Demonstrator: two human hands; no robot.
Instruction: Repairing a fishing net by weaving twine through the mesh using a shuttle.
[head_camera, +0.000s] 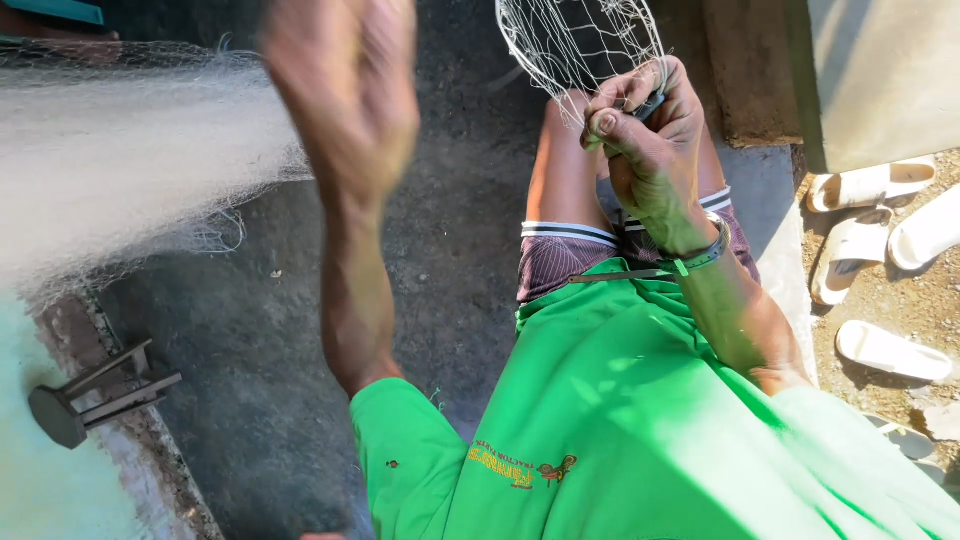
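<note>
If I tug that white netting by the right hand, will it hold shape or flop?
Likely floppy: the netting is thin open mesh that sags in loops. Probably light, being mostly gaps. It may snag, since strands wrap around the right hand.

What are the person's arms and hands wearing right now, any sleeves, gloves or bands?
Both hands are bare, no gloves. The right hand has a green band on its wrist. The left hand is motion-blurred; nothing shows on it. Short bright green sleeves end above the elbows, forearms uncovered.
</note>
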